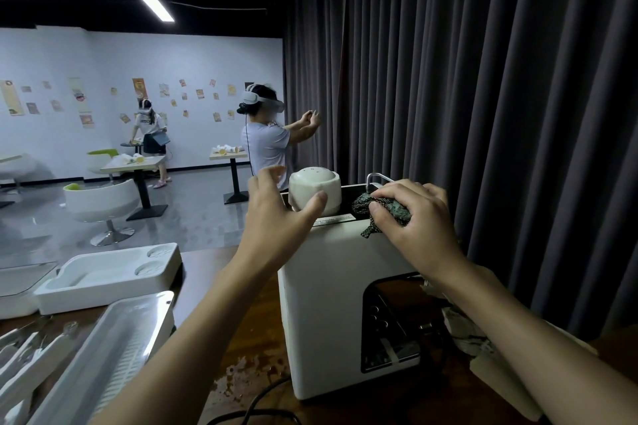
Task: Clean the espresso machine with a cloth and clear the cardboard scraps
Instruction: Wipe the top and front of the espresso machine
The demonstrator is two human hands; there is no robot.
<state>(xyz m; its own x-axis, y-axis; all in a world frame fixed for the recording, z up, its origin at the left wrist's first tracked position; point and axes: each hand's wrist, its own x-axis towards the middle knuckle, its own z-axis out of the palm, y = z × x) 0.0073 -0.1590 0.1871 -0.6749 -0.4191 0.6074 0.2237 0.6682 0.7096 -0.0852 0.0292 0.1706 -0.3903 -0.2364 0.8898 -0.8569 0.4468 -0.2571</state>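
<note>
Right hand (421, 224) grips cloth (383, 208) on the machine (328, 293) top to wipe; left hand (276, 221), spread open, reaches the dome (312, 183).

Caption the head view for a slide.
Right hand grips a bunched cloth atop the white espresso machine; open left hand at its domed cap.
</note>
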